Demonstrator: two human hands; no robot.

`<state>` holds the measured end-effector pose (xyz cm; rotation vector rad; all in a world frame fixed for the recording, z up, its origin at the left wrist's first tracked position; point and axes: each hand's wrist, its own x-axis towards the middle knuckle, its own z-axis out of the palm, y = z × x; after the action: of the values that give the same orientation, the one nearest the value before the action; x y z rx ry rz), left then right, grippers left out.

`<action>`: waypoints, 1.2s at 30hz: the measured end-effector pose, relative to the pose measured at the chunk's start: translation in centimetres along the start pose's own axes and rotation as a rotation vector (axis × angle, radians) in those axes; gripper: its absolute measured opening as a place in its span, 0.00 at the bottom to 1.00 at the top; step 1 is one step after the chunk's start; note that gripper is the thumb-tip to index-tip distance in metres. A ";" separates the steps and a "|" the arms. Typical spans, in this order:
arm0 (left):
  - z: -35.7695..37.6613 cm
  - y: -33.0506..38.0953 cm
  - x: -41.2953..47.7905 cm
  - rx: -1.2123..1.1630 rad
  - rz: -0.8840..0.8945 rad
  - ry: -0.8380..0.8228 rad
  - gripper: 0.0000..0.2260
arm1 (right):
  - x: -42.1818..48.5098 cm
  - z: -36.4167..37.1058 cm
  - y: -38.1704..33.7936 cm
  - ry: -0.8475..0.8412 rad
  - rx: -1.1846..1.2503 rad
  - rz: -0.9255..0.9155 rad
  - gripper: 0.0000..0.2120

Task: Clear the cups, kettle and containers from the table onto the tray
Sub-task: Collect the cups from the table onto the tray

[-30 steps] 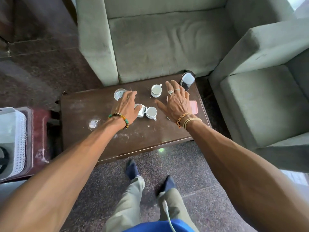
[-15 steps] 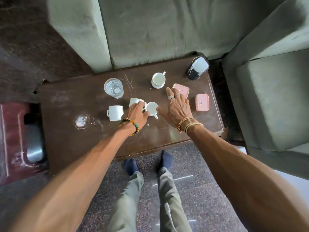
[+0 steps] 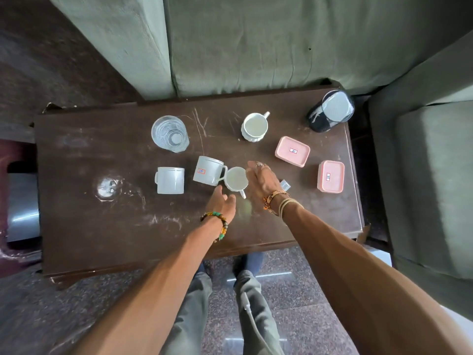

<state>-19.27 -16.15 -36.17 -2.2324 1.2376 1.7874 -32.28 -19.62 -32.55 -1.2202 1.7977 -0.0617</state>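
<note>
Nothing cleared yet: everything sits on the table [image 3: 76, 239], and I can't make out a tray in view.

- Kettle [image 3: 330, 111]: far right corner, tight to the edge.
- Glass [image 3: 170, 134]: by the far edge, left of centre.
- Plain mug [image 3: 170, 180] and labelled mug [image 3: 210, 170]: mid-table.
- Two pink containers [image 3: 292, 151] [image 3: 330, 176]: toward the right edge.
- Far cup [image 3: 254, 126]: near the far edge.
- Small cup [image 3: 236, 178]: centre, against the labelled mug's handle.

Left hand [image 3: 222, 202] and right hand [image 3: 263, 181] flank the small cup with fingers loose, holding nothing. Can't tell if either touches it.

Risks:
- Lifting the small cup could snag that handle and tip the labelled mug.
- A careless reach could knock the kettle off its corner.
- The wet patch [image 3: 106, 188] toward the left edge could make things slide.
</note>
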 end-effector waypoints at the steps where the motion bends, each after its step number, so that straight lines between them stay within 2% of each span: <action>1: 0.0 0.0 0.4 -0.128 -0.032 -0.037 0.24 | 0.4 0.3 -0.1 -0.003 0.008 0.012 0.11; 3: -0.1 0.3 0.9 -0.371 -0.055 -0.176 0.16 | 1.0 0.9 0.3 -0.005 0.037 0.034 0.06; 5: -0.3 0.4 1.1 -0.517 -0.055 -0.177 0.14 | 1.4 1.6 0.7 -0.041 0.062 0.055 0.08; 9: 0.1 0.9 1.2 -0.507 -0.040 -0.105 0.10 | 1.4 2.4 1.0 -0.026 0.169 0.120 0.16; 11: 0.2 0.9 1.0 -0.518 -0.037 -0.071 0.15 | 0.9 2.8 1.2 -0.006 0.206 0.165 0.15; 14: -0.2 0.9 0.1 -0.470 0.003 -0.050 0.11 | -0.2 3.0 1.3 0.044 0.224 0.156 0.14; 16: -0.6 1.3 -0.9 -0.455 0.001 -0.050 0.15 | -1.1 2.5 0.9 0.063 0.226 0.142 0.15; 19: -1.2 3.4 -3.8 -0.664 -0.049 0.001 0.17 | -3.0 0.9 -0.3 0.070 0.278 0.145 0.13; 21: -1.8 4.6 -5.6 -0.798 -0.099 -0.029 0.17 | -4.8 -0.6 -1.5 0.076 0.315 0.133 0.12; 23: -2.7 5.6 -7.3 -0.828 -0.116 -0.084 0.13 | -6.4 -2.2 -3.1 0.080 0.353 0.122 0.12; 25: -3.9 6.7 -9.4 -0.750 -0.050 -0.057 0.07 | -8.2 -4.0 -4.9 0.091 0.392 0.088 0.11; 30: -8.7 9.9 -15.4 -0.701 0.114 0.102 0.09 | -13.0 -8.3 -10.9 0.070 0.470 -0.065 0.05; 32: -11.6 11.0 -18.3 -0.729 0.163 0.140 0.08 | -14.6 -9.6 -13.8 0.053 0.443 -0.133 0.05; 36: -17.9 11.9 -23.7 -0.816 0.276 0.218 0.13 | -17.8 -11.0 -20.4 0.088 0.436 -0.253 0.08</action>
<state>-12.28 -19.62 -5.12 -2.8222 0.9810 2.5720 -24.37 -21.22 -4.49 -1.1276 1.5833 -0.6280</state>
